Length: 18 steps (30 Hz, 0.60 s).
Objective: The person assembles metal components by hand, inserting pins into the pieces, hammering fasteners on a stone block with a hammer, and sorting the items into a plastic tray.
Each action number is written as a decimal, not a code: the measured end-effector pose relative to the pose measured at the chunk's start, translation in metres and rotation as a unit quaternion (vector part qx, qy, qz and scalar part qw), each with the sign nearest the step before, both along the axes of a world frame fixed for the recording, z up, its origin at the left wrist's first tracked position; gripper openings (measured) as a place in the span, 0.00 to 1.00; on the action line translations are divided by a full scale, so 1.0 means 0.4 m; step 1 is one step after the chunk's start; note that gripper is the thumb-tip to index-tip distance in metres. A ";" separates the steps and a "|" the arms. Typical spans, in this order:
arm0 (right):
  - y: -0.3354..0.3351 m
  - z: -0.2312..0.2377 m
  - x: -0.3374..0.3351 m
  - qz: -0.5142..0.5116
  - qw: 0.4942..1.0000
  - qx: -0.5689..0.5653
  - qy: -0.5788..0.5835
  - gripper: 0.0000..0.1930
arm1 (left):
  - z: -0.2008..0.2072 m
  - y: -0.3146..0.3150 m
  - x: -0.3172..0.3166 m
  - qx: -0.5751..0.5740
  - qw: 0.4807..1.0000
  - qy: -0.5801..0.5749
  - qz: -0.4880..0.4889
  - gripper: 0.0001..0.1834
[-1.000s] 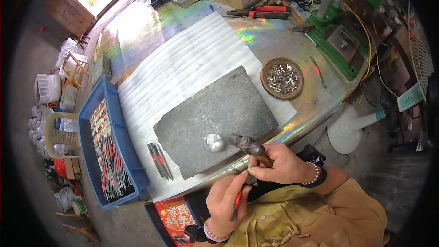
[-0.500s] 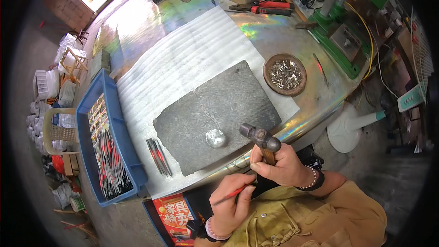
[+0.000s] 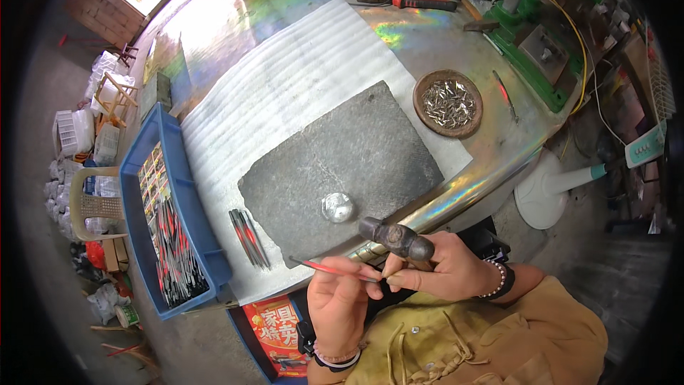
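My left hand is closed on a slim red-and-black rod, whose thin dark tip points left over the near edge of a grey stone slab. The rod's other end meets the fingertips of my right hand. That hand is closed round a ball-peen hammer, its head up and tilted toward the slab. Whether the right fingers also pinch something small at the rod's end is hidden. On the slab sits a shiny, round metal piece. Several similar rods lie left of the slab.
A blue bin of rods stands at the left. A round brown bowl of small metal pieces is right of the slab, near a single rod. Red-handled pliers and a green press stand farther back. White foam sheet underlies the slab.
My left hand has turned and risen, swinging the rod's tip up and left. The rod's near end has come to my right fingertips. The hammer head has shifted slightly left and down.
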State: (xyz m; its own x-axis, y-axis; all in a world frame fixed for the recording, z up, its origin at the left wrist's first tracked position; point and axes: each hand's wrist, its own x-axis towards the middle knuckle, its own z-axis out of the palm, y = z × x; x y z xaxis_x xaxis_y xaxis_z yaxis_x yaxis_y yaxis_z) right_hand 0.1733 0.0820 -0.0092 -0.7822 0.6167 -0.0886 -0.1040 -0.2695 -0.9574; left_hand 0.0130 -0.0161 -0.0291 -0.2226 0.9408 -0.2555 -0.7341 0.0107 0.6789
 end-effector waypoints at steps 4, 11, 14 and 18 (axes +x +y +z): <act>0.004 -0.001 -0.006 0.013 0.999 0.041 0.019 0.09 | -0.016 -0.003 0.000 0.015 0.999 -0.052 0.004 0.10; -0.013 -0.006 -0.018 -0.001 0.993 -0.070 0.093 0.08 | -0.022 0.002 -0.003 0.010 0.996 -0.086 -0.019 0.10; -0.003 0.001 -0.018 0.006 0.997 -0.049 0.051 0.06 | -0.022 0.004 -0.004 0.006 0.997 -0.076 -0.019 0.11; 0.005 -0.002 -0.012 0.023 0.999 -0.029 0.013 0.07 | -0.019 0.008 -0.009 0.008 0.999 -0.042 -0.025 0.11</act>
